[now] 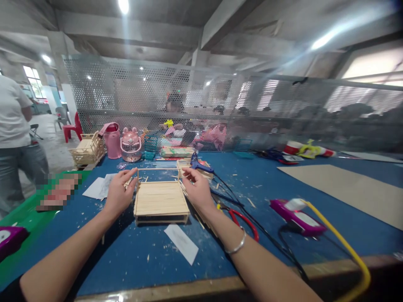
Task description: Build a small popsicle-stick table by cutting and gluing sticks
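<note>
A small model made of wooden craft sticks (162,198) stands on the blue table, with a flat slatted top and a thin upright stick frame at its back. My left hand (122,188) pinches the left corner of that frame between thumb and fingers. At the opposite corner, my right hand (199,188) has its fingers closed around the frame's right post. The right fingertips partly hide the post. Loose sticks (201,218) lie under and beside my right wrist. A white slip of paper (181,244) rests just in front of the model.
Behind my right hand lies a blue glue gun (199,163). Red-handled scissors (244,224) and black cables are to the right, near a purple power strip (297,216) and cardboard (343,188). Pink bottles (131,144) stand at the back left. A person (15,138) stands far left.
</note>
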A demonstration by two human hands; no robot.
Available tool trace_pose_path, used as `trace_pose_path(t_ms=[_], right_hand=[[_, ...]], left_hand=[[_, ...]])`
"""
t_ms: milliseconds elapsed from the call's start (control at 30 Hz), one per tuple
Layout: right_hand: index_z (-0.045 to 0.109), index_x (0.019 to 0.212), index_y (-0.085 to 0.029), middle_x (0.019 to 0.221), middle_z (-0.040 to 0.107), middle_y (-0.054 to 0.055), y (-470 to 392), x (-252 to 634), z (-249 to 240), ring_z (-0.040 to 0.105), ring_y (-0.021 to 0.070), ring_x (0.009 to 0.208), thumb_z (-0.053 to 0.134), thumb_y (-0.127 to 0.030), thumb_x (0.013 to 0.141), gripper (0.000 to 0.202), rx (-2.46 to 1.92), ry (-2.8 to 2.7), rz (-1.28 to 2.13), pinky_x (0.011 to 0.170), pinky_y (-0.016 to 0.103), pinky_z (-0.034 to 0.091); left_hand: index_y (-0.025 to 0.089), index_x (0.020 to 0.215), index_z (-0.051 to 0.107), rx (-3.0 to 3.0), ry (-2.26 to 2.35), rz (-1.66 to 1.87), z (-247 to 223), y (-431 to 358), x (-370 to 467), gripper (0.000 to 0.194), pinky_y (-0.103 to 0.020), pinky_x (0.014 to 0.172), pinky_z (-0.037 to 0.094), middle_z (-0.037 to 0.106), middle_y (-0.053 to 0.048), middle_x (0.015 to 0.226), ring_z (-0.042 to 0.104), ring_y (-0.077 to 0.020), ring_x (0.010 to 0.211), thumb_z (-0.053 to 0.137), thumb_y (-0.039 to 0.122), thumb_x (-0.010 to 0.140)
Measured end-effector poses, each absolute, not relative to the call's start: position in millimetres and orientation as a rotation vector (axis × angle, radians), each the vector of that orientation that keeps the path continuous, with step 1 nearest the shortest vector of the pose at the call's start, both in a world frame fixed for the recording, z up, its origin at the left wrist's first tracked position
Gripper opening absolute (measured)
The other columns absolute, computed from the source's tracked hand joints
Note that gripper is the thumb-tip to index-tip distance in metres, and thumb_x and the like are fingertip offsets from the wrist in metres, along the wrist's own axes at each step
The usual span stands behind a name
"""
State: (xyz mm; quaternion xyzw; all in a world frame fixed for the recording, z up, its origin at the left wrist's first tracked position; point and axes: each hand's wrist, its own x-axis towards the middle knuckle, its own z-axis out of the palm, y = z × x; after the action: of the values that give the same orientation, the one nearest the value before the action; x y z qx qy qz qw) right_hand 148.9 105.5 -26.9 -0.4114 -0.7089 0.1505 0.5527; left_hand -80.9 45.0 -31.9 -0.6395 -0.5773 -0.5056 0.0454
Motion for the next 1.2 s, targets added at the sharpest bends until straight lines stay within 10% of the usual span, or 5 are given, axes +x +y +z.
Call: trace_pose_path(t_ms=[833, 1200], right_hand=[[0.055, 0.103, -0.013, 0.081, 0.058, 0.004, 106.0, 147.4, -19.4, 0.052, 0.013, 0.067, 0.046, -0.024, 0.071, 0.035, -0.967, -1.566, 0.618, 0.065, 0.026, 0.042], [0.045, 0.062, -0.019, 0.05, 0.046, -0.005, 112.9, 165.1, 29.8, 0.041, 0.0081, 0.045, 0.055, -0.037, 0.07, 0.022, -0.917, -1.519, 0.693, 0.046, 0.021, 0.032]], left_hand=[[0.013, 0.116, 0.048, -1.929, -1.917, -1.843, -33.2, 46.8, -79.0, 0.045, -0.028, 0.064, 0.046, 0.06, -0.009, 0.093, 0.056, -0.0164, 0.078, 0.048, 0.033, 0.076], [0.016, 0.064, 0.059, -1.531, -2.153, -2.204, -11.6, 53.6, -92.4, 0.029, -0.021, 0.051, 0.032, 0.051, 0.004, 0.053, 0.041, -0.009, 0.049, 0.06, 0.045, 0.061]])
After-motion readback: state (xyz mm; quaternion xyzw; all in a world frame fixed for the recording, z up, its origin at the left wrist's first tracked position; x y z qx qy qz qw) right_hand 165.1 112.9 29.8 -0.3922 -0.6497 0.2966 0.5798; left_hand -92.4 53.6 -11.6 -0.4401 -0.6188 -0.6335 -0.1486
